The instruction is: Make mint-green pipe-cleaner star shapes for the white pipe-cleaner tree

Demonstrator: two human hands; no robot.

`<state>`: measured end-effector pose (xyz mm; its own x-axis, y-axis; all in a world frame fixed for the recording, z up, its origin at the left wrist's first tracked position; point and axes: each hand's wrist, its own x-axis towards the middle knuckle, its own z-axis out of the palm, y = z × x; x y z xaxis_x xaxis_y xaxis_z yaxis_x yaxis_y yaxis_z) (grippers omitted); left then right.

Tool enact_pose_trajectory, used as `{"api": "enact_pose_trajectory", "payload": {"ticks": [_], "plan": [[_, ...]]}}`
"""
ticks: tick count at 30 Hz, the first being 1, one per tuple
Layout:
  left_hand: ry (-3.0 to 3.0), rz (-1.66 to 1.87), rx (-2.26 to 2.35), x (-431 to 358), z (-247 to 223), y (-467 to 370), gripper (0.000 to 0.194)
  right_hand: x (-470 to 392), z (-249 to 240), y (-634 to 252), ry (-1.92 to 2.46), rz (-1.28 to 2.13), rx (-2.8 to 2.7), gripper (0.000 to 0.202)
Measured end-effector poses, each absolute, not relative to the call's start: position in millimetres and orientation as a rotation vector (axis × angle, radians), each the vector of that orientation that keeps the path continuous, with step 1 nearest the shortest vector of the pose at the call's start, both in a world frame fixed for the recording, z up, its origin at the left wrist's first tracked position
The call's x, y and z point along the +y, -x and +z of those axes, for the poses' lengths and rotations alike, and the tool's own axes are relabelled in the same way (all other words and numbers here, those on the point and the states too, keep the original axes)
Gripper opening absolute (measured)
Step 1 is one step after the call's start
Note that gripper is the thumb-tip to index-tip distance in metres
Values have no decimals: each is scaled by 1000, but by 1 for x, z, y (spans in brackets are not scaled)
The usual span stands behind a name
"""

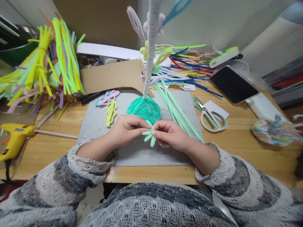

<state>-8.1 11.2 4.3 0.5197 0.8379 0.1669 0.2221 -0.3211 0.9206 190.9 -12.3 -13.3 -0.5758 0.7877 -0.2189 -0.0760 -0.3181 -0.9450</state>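
1. At the left edge of the worktop (54, 146) I see a yellow glue gun (16, 140), its nozzle pointing right.
2. Toward the far-left corner, I have bundles of fuzzy stems (68, 63), mostly yellow and green, beside a sheet of cardboard (109, 77) along the back.
3. Near the far-left corner of the grey mat (132, 157) I make out a pink-and-lilac bent shape (109, 98), with a yellow one (110, 115) just nearer.
4. I find the left hand (126, 130) over the mat's middle, thumb and forefinger pinching a mint-green piece (153, 140) with several short loops fanned out.
5. Behind that piece, a coiled green disc (134, 110) sits on the mat; a white-wrapped stem (149, 69) rises from it, past the top of my view.
6. The right hand (171, 135) pinches the same piece from the other side, fingertips close to the left's.
7. Loose mint-green stems (180, 119) slant across the mat's right half, ending near its right edge.
8. Past that edge I get scissors (211, 116), slightly open, with a dark-screened phone (234, 84) farther back.
9. Near the worktop's right edge lies a pastel multicoloured bundle (272, 130).
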Motion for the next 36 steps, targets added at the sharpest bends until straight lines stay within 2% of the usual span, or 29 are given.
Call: {"api": "enact_pose_trajectory", "payload": {"ticks": [10, 14, 19, 23, 27, 31, 36], "plan": [[-1863, 722, 884, 12, 5, 7, 7, -11, -15, -191, 1038, 2009, -1269, 24], [-1588, 688, 908, 11, 4, 5, 15, -10, -16, -191, 1052, 1952, -1212, 25], [-1218, 774, 946, 7, 4, -3, 27, -12, -14, -186, 1135, 1713, -1142, 28], [-1163, 747, 980, 4, 2, -4, 22, -15, -12, -186, 1132, 1758, -1182, 36], [-1353, 564, 1003, 4, 2, 1, 17, -10, -12, -191, 1181, 1552, -1204, 45], [-1860, 350, 978, 0, 2, 5, 26, -1, -13, -195, 1172, 1321, -1198, 35], [-2307, 568, 1247, -14, 13, 19, 31, -17, 11, -218, 1148, 1193, -1277, 27]]}}
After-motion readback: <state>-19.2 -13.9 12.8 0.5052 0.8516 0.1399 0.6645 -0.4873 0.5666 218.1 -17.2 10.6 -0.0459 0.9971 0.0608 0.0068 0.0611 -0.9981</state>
